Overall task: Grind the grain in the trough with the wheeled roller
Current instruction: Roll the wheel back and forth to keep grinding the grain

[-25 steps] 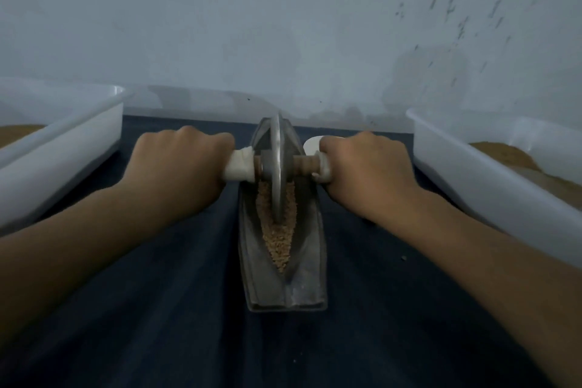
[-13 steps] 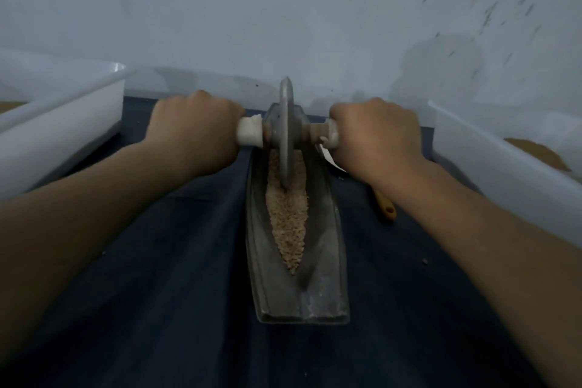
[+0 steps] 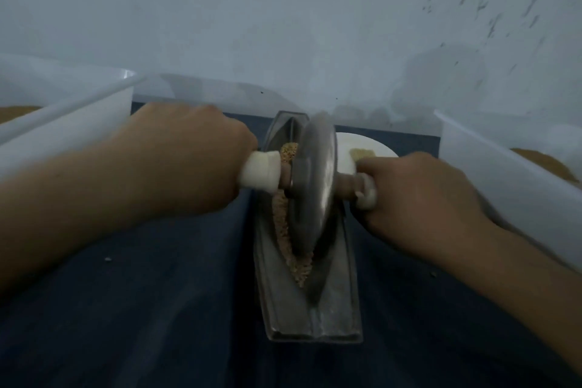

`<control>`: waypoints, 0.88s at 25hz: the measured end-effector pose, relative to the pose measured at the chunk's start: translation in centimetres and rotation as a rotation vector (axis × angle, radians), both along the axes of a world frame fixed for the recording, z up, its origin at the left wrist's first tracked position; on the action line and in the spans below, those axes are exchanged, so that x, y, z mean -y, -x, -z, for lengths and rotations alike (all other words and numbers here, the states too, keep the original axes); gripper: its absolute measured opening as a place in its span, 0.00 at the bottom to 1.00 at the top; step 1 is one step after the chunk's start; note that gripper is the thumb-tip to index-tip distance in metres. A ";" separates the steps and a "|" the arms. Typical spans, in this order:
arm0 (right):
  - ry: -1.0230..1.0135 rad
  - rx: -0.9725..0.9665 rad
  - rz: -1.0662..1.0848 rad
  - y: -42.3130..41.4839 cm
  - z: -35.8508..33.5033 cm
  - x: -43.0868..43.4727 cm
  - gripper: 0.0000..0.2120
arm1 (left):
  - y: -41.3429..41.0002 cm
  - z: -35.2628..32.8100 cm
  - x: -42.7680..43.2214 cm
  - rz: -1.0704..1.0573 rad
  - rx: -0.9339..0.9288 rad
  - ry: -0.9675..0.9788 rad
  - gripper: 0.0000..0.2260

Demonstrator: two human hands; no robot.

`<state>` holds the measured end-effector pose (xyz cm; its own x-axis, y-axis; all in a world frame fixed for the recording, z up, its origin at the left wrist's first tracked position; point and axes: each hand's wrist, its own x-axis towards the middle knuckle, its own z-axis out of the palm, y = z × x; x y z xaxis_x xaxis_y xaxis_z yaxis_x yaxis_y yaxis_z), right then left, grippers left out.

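- Left bin [image 3: 63, 123]: white plastic tub just outside the left hand, with brown material inside.
- Left hand [image 3: 189, 161]: knuckles up, fingers wrapped round the white left handle [image 3: 259, 173] of the roller.
- Grain [image 3: 283, 230]: tan strip lying in the trough between the two hands. It shows mostly on the left-hand side of the wheel, with a small heap just beyond the left handle.
- Wheeled roller [image 3: 315, 192]: metal disc on an axle spanning hand to hand. Half a second earlier it stood upright at the trough's far end. It now sits nearer the person and askew, its lower edge at the near tip of the grain. This reads as the return stroke of a back-and-forth pass. The grain looks coarse, so grinding appears unfinished.
- Trough [image 3: 333, 309]: narrow metal channel midway between the hands, its near end closer to the person than either hand.
- Plate [image 3: 371, 146]: white, just beyond the right hand, with a small pile on it.
- Right hand [image 3: 419, 198]: closed round the right handle [image 3: 367, 195].
- Right bin [image 3: 504, 173]: white tub just outside the right hand.
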<state>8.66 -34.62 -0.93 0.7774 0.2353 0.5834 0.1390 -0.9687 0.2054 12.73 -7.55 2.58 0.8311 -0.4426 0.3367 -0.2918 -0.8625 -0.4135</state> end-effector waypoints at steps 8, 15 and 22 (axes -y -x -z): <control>-0.138 -0.109 0.106 -7.1 0.7 -0.4 0.10 | -5.0 -0.9 4.0 -0.069 0.002 0.036 0.07; 0.026 0.036 -0.066 1.3 -0.1 0.4 0.10 | 0.9 1.0 -2.1 0.215 0.128 0.075 0.09; -0.047 -0.015 0.099 -7.1 0.0 -0.9 0.13 | -5.9 0.0 2.6 -0.067 -0.070 0.087 0.12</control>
<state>15.74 -33.74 -0.94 0.8043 0.1292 0.5800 0.0445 -0.9864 0.1580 18.59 -10.14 2.60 0.8809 -0.3566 0.3112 -0.2577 -0.9129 -0.3164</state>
